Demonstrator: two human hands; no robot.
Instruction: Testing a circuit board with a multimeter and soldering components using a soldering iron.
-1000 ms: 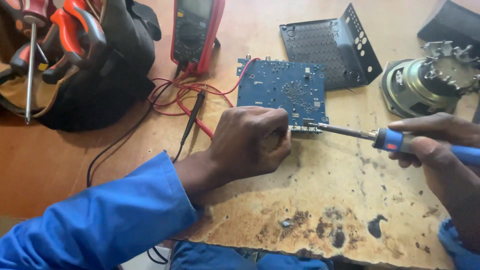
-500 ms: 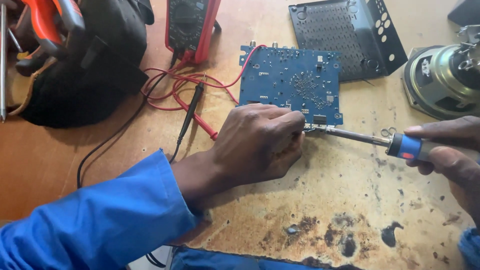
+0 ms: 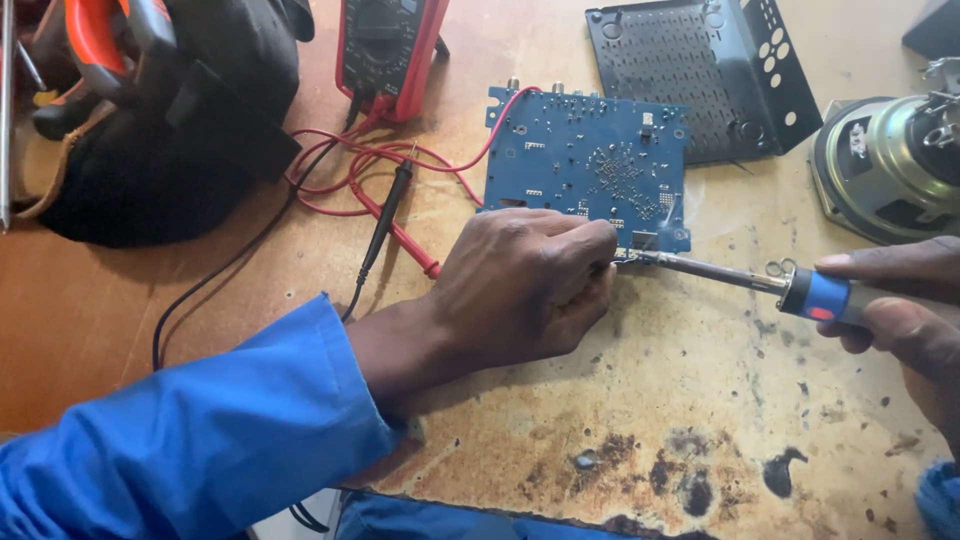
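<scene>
A blue circuit board (image 3: 590, 160) lies flat on the scorched wooden table (image 3: 700, 420). My left hand (image 3: 525, 285) rests in a loose fist at the board's near edge, fingertips pinched beside the solder spot; what it pinches is hidden. My right hand (image 3: 900, 310) grips the blue handle of a soldering iron (image 3: 760, 280), whose metal tip touches the board's near right corner, where a thin wisp of smoke rises.
A red multimeter (image 3: 390, 45) stands at the back with red and black probe leads (image 3: 385, 200) coiled before it. A black tool bag (image 3: 160, 120) sits far left. A perforated black metal cover (image 3: 700, 70) and a round speaker (image 3: 885, 165) lie at the back right.
The view has shifted a little, so everything sits lower and further right. Both hands and the iron tip stay at the same spot on the board's near edge.
</scene>
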